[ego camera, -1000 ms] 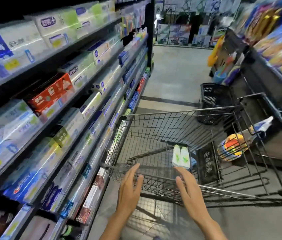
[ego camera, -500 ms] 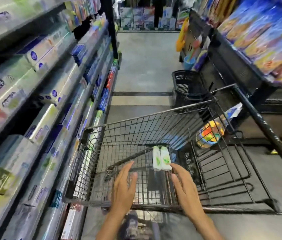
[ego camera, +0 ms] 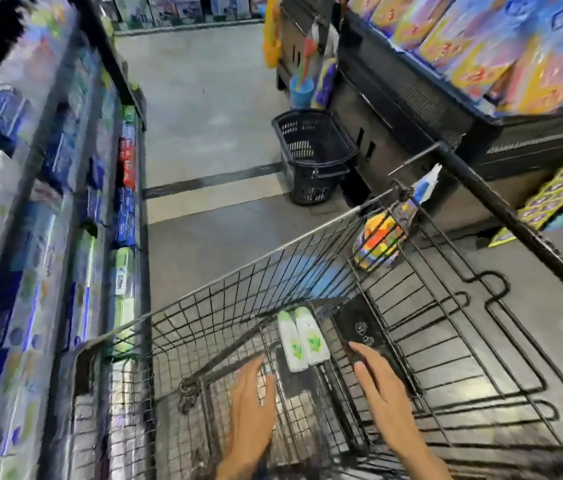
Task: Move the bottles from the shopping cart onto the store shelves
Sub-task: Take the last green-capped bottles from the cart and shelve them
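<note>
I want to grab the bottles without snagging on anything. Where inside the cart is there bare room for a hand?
Bare wire floor lies left of the two white bottles, ahead of the left hand. It is tighter on their right, where the black pack lies close under the right hand.

Both hands are reaching deeper into the shopping cart. The left hand and right hand are now getting closer to the two white bottles, with fingers flat. The head is leaning over more.
</note>
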Demonstrator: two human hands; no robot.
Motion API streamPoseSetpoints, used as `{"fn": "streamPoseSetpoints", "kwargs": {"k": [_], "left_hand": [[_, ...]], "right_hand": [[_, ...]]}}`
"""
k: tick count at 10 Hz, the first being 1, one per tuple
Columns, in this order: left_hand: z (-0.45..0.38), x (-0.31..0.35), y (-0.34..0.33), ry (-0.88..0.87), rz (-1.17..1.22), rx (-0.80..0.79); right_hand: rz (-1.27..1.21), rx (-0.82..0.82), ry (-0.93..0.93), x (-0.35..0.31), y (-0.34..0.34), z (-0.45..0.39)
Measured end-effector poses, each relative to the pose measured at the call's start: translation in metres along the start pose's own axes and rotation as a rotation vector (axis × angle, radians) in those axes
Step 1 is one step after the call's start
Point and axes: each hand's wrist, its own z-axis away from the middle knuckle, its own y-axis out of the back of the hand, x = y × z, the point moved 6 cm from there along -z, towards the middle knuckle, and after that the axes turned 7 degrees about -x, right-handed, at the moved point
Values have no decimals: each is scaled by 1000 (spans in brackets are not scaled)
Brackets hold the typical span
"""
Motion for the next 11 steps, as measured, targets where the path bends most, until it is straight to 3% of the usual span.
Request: {"fn": "streamPoseSetpoints", "kwargs": {"k": [2, 4, 5, 6, 8, 9, 11], "left_hand": [[-96, -43, -57, 172, 20, -82], [-169, -94, -117, 435, 235, -53], [-193, -119, -139, 500, 198, -27], [-221, -120, -162, 435, 72, -81], [-234, -110, -169, 381, 137, 86], [-226, -108, -156, 420, 148, 149], [-188, -142, -122, 507, 335, 105]], "right_hand": [[-13, -15, -130, 54, -21, -77], [-55, -27, -231, 117, -64, -147], [-16, -26, -240, 145, -89, -168], [0, -34, -280, 170, -107, -183], [82, -77, -348, 200, -124, -190], [125, -91, -373, 205, -127, -191], [249, -92, -448, 208, -140, -217]]}}
